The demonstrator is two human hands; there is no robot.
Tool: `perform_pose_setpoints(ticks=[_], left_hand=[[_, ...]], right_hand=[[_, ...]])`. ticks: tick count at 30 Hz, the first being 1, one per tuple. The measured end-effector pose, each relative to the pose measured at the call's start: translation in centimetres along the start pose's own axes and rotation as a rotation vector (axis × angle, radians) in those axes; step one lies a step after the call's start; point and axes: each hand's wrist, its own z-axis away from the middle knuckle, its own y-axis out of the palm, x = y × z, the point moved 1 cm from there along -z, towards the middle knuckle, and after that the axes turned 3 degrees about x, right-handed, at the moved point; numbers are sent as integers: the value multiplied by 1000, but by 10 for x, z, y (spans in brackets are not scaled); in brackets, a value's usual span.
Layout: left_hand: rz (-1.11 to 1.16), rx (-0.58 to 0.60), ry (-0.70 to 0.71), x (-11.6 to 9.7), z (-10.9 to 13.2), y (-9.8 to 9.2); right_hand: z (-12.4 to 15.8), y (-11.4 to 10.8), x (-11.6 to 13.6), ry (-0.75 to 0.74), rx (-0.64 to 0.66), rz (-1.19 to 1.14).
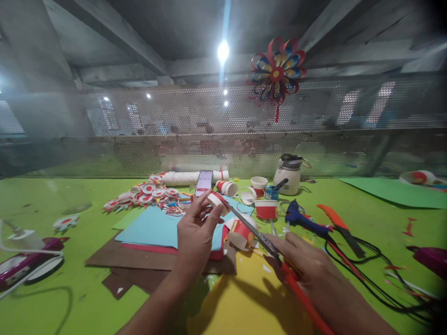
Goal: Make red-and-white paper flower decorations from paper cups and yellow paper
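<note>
In my left hand point(197, 228), between thumb and fingers, is a cut piece of paper cup point(217, 201), white with a red band. My right hand point(307, 263) grips a pair of scissors point(260, 237) with orange-red handles. The blade tips point up and left and reach the edge of the cup piece; whether they touch it I cannot tell. Just beyond the blades lies a red and white paper cup point(240, 234) on its side. Under my left hand spreads a stack of light blue paper point(150, 228), with yellow paper point(251, 298) below the scissors.
Right of the scissors lie a blue glue gun point(307, 219) with a looping black cord and an orange-handled knife point(340, 228). A phone point(204, 182), a kettle point(288, 177) and several cups stand behind. Red-white paper pieces point(146, 190) are heaped left. A power strip point(31, 260) sits far left.
</note>
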Motion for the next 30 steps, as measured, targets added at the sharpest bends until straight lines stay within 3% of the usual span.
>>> perform_pose_setpoints(ticks=[30], left_hand=[[23, 33, -43, -1, 2, 1]], right_hand=[[1, 0, -2, 71, 84, -83]])
